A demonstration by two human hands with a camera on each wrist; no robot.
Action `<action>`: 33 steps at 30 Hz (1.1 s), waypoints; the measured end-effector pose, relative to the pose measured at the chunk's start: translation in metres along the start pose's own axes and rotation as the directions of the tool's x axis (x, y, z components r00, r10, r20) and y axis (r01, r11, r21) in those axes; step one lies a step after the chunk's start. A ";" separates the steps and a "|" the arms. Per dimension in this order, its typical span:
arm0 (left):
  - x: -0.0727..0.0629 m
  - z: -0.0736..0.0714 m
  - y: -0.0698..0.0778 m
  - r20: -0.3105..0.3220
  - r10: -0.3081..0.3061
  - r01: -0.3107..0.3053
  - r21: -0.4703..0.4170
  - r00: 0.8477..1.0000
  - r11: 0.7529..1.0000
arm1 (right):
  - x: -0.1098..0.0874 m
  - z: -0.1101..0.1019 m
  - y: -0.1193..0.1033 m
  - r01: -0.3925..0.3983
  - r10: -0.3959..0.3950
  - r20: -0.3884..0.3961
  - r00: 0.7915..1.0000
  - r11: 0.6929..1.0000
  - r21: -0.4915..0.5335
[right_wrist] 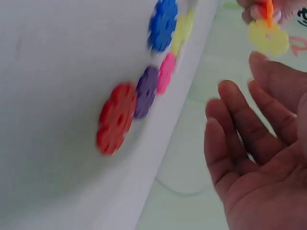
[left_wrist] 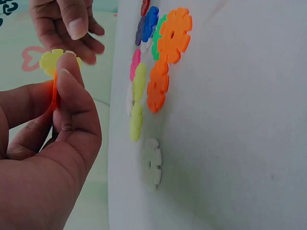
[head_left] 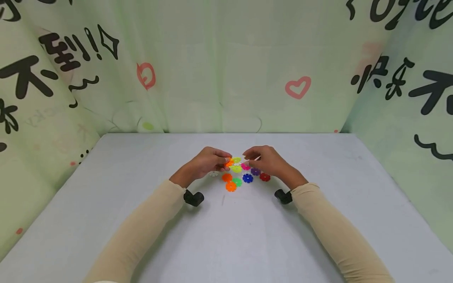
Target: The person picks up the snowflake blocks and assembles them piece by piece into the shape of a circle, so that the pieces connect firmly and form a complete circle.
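Left wrist view: left hand (left_wrist: 62,148) pinches orange notched disc (left_wrist: 55,96) edge-on; yellow disc (left_wrist: 49,61) just above, toward empty, loose-fingered right hand (left_wrist: 62,28), upper left.

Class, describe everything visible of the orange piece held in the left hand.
The orange piece looks bright, thin and plastic, seen edge-on in both wrist views. The left hand pinches it between thumb and fingers above the table; a yellow disc meets it crosswise, apparently slotted in. Fingers partly cover it.

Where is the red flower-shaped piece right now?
In the head view, the red piece lies on the pale table, rightmost of the pieces, near the right hand and just right of the purple piece.
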State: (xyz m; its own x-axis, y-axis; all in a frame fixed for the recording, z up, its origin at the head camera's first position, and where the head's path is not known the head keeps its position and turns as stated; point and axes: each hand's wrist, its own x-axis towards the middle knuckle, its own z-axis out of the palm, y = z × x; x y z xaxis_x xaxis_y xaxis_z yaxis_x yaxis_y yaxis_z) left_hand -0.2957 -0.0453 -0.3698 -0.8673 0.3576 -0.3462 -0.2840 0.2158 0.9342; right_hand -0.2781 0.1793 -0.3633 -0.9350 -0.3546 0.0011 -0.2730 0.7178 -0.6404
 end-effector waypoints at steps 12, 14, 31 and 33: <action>-0.004 -0.007 -0.009 0.075 -0.042 0.053 -0.152 0.996 0.987 | -0.008 0.002 0.028 -0.213 0.221 0.083 0.972 0.973 -0.087; -0.004 -0.007 -0.009 0.084 -0.037 0.050 -0.159 0.996 0.986 | -0.008 0.003 0.027 -0.216 0.225 0.085 0.971 0.971 -0.103; -0.003 0.000 -0.009 -0.005 -0.024 0.023 -0.154 1.000 0.988 | -0.006 0.001 0.017 -0.147 0.150 0.041 0.988 0.988 -0.056; -0.003 0.001 -0.009 -0.016 -0.020 0.017 -0.167 1.000 0.986 | -0.006 0.000 0.013 -0.127 0.128 0.023 0.992 0.991 -0.038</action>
State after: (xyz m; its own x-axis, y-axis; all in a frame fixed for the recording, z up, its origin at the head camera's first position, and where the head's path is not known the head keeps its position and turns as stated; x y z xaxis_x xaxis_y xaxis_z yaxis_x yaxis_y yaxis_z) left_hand -0.2899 -0.0478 -0.3772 -0.8678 0.3386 -0.3637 -0.3632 0.0672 0.9293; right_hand -0.2761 0.1913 -0.3718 -0.9568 -0.2736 -0.0979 -0.1609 0.7794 -0.6055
